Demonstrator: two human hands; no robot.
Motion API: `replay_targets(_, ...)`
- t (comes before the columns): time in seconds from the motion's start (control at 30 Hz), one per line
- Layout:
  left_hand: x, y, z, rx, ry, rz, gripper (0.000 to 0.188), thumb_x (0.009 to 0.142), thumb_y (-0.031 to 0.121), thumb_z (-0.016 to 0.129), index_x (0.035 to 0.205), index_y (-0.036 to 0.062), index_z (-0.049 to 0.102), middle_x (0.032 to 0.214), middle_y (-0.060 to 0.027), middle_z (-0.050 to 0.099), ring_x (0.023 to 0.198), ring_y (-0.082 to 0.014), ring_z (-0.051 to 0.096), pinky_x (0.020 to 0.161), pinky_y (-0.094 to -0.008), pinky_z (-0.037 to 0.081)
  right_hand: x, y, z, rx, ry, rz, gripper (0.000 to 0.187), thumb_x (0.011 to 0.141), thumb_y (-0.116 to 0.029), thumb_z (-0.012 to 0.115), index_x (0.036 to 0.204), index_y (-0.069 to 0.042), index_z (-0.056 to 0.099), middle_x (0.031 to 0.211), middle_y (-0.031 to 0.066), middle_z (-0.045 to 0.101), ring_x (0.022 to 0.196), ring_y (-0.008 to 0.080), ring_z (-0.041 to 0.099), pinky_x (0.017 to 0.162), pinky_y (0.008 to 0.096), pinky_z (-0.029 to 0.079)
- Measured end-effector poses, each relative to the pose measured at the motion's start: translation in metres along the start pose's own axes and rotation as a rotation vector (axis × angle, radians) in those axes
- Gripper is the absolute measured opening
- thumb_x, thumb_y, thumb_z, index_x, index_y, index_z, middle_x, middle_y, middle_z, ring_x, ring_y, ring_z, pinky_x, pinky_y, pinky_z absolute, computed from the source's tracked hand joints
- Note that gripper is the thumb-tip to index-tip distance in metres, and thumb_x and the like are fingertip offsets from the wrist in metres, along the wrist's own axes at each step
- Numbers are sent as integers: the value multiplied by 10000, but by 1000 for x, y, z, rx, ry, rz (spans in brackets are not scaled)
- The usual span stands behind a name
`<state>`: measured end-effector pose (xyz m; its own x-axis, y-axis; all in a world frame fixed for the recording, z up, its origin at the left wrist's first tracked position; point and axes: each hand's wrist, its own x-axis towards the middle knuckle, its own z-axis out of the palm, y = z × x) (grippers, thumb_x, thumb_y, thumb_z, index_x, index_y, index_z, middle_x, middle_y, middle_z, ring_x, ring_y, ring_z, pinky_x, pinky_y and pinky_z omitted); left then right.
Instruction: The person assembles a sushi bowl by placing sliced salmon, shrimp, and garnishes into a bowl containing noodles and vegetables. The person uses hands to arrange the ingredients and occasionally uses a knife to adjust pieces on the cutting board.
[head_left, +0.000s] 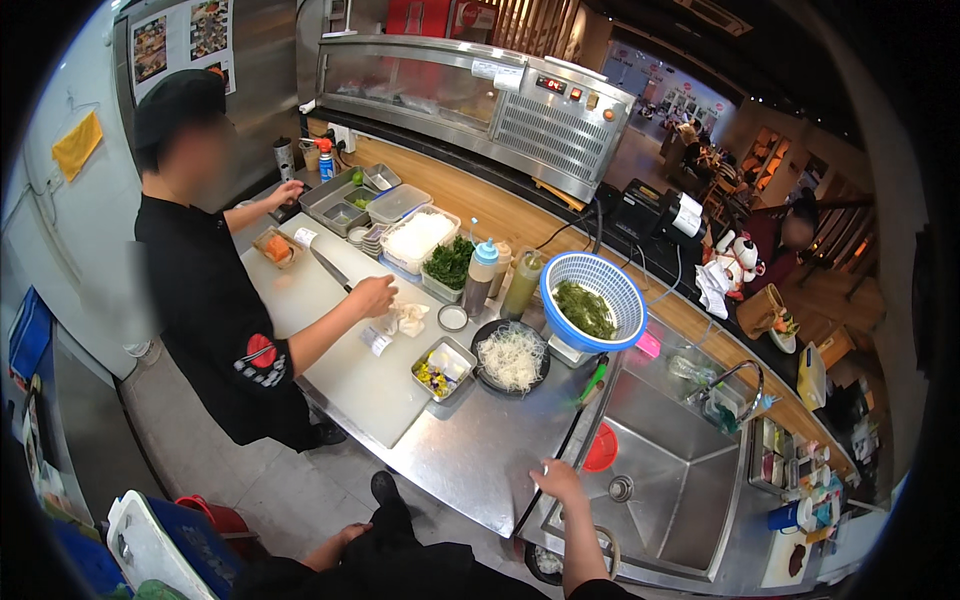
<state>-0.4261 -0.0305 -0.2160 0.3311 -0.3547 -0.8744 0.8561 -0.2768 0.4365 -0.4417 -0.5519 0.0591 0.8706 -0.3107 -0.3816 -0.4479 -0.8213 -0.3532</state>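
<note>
My right hand (560,481) rests at the counter's edge beside the sink (690,480). Its fingers are apart and hold nothing. Low by my leg hangs my left hand (350,534), its fingers mostly hidden. On the steel counter (480,455) ahead stands a black plate of shredded white strands (511,358). Left of it is a small metal tray with yellow and purple petals (436,378). Behind it is a blue-rimmed colander (590,345) holding green seaweed-like strands (584,309). A green-handled tool (593,382) lies near the sink's left edge.
A co-worker in black (215,270) stands left at a white cutting board (345,370), where a knife (330,270) lies. Sauce bottles (481,270), a tub of greens (449,266) and white rice-like food (421,236) line the back. A red strainer (601,448) sits in the sink.
</note>
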Motion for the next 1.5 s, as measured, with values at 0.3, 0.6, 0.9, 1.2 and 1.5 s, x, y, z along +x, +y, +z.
replay_targets(0.3, 50, 55, -29, 195, 29, -70, 432, 981, 350, 587, 1223, 4, 677, 1159, -174, 716, 1061, -299, 680, 937, -423, 533, 85, -107, -201, 177, 102, -298, 350, 900, -247, 718, 1171, -30, 677, 1014, 109, 727, 837, 184, 679, 755, 331, 542)
replay_targets(0.6, 100, 156, -83, 421, 57, -38, 449, 967, 373, 587, 1215, 11, 682, 1168, -183, 709, 1076, -312, 672, 944, -427, 529, 366, -241, -458, -118, 851, -569, 151, 922, -142, 660, 940, 3, 696, 763, 119, 664, 692, 224, 653, 625, 365, 507)
replay_targets(0.9, 127, 290, -150, 494, 158, 90, 466, 952, 395, 587, 1207, 19, 688, 1178, -191, 703, 1091, -324, 665, 951, -430, 525, 539, -398, -579, 644, 846, -331, 292, 876, -324, 781, 1063, -100, 787, 750, -15, 653, 596, 89, 504, 511, 251, 389)
replay_targets(1.2, 117, 309, -159, 691, 144, 68, 483, 937, 417, 587, 1199, 26, 693, 1188, -199, 696, 1107, -337, 657, 957, -434, 522, 472, -288, -495, 99, 1286, -414, 147, 843, -152, 672, 912, -76, 777, 955, 168, 737, 895, 349, 708, 824, 425, 556)
replay_targets(1.5, 134, 316, -91, 1068, 52, 109, 500, 923, 440, 586, 1192, 33, 699, 1198, -208, 689, 1122, -350, 649, 964, -437, 518, 214, -30, -401, -14, 971, -219, 479, 793, -49, 633, 1270, -51, 591, 1052, 253, 671, 995, 425, 657, 882, 478, 516)
